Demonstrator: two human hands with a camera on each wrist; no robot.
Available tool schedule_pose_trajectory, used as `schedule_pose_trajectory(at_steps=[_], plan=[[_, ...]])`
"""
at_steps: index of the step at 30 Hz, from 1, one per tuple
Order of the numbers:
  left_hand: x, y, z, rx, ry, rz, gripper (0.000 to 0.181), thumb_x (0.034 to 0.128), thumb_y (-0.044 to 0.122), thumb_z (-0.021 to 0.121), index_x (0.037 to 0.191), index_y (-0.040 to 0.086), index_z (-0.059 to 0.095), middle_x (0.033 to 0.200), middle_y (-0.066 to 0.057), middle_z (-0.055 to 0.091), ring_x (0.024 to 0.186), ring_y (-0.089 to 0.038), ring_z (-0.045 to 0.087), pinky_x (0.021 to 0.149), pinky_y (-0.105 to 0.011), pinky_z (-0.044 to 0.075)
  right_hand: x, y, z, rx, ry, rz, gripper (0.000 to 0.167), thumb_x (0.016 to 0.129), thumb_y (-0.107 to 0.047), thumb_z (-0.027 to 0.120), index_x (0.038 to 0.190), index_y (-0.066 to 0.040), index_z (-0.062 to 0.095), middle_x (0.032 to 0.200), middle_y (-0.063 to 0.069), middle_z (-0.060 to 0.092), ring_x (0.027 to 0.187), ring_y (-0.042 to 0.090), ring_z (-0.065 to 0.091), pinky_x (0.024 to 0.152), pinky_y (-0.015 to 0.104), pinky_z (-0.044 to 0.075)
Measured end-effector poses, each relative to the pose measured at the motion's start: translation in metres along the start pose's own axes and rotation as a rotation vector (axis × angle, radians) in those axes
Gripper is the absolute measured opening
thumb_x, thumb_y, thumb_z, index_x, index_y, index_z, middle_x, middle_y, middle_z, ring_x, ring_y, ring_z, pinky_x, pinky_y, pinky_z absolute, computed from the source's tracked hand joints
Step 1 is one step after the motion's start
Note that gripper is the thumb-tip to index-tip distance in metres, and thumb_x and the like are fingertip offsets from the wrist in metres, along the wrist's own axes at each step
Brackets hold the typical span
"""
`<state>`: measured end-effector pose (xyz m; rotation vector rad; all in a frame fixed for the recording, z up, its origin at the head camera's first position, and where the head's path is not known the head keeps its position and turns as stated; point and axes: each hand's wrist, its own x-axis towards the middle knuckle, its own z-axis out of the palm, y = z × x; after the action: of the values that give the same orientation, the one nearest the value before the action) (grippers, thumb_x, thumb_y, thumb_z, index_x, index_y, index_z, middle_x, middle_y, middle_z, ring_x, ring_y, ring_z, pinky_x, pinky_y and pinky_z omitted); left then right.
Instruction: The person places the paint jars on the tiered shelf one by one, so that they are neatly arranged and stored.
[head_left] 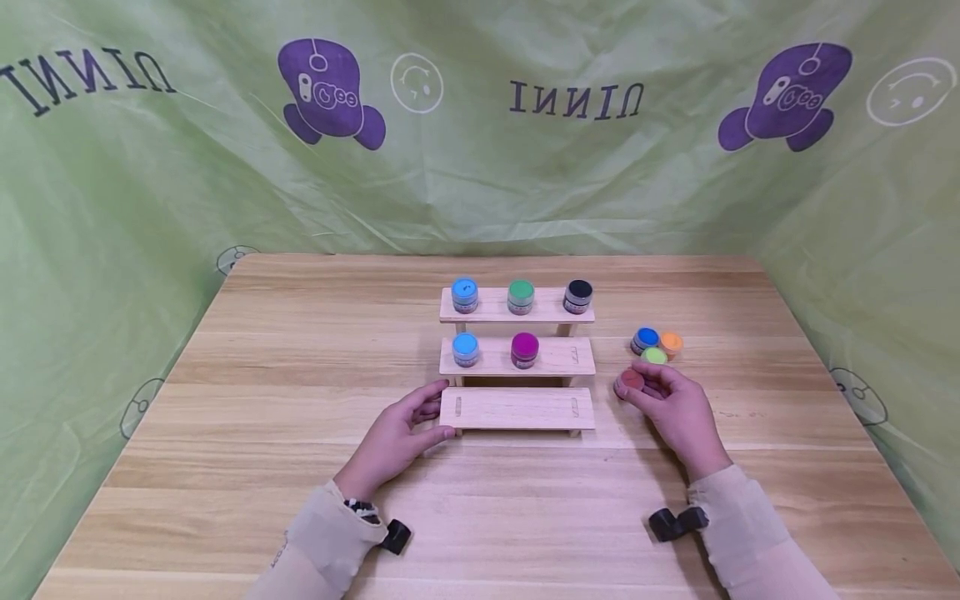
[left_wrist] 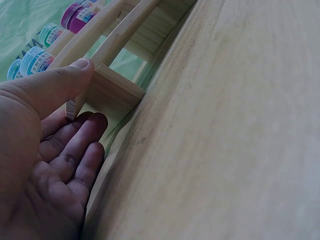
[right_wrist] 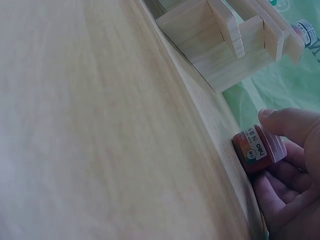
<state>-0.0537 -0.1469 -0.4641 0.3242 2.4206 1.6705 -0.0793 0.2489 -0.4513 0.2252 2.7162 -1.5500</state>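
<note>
A three-step wooden display stand (head_left: 517, 408) stands mid-table. My left hand (head_left: 397, 429) holds the left end of its lowest step, thumb at the front corner and fingers toward the back one. In the left wrist view the thumb lies against the step's edge (left_wrist: 107, 57), the other fingers curled below. To the right of the stand, my right hand (head_left: 681, 410) grips a reddish-brown paint jar (head_left: 630, 382) between thumb and fingers. That jar (right_wrist: 254, 150) shows a printed label in the right wrist view, low by the tabletop.
On the top step stand blue (head_left: 464, 296), green (head_left: 521, 297) and black (head_left: 577, 297) jars. The middle step bears light blue (head_left: 465, 350) and purple (head_left: 524, 350) ones. Dark blue (head_left: 644, 340), orange (head_left: 671, 344) and lime-green (head_left: 654, 357) jars cluster beyond my right hand. Green cloth (head_left: 465, 183) surrounds the table.
</note>
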Motion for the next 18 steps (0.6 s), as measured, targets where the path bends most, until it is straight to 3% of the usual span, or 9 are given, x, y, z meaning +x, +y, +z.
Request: schedule_pose_trajectory(at_steps=[11, 18], plan=[[0.0011, -0.0016, 0.0001, -0.001, -0.005, 0.008, 0.071, 0.0855, 0.016, 0.082, 0.147, 0.008, 0.049, 0.123, -0.013, 0.068, 0.115, -0.026, 0.065, 0.099, -0.041, 0.051, -0.0018, -0.0038, -0.0003, 0.026, 0.004, -0.026, 0.054, 0.091, -0.033, 0.077, 0.134, -0.004, 0.062, 0.12, 0.015, 0.068, 0.097, 0.0, 0.062, 0.082, 0.006, 0.048], [0.0011, -0.0013, 0.0002, -0.006, -0.007, 0.009, 0.071, 0.0855, 0.016, 0.082, 0.147, 0.007, 0.049, 0.124, -0.013, 0.068, 0.115, -0.026, 0.064, 0.098, -0.041, 0.052, -0.003, -0.0081, -0.0021, 0.01, 0.002, -0.021, 0.059, 0.091, -0.038, 0.076, 0.138, -0.006, 0.061, 0.126, 0.015, 0.065, 0.111, 0.018, 0.061, 0.083, 0.005, 0.046]])
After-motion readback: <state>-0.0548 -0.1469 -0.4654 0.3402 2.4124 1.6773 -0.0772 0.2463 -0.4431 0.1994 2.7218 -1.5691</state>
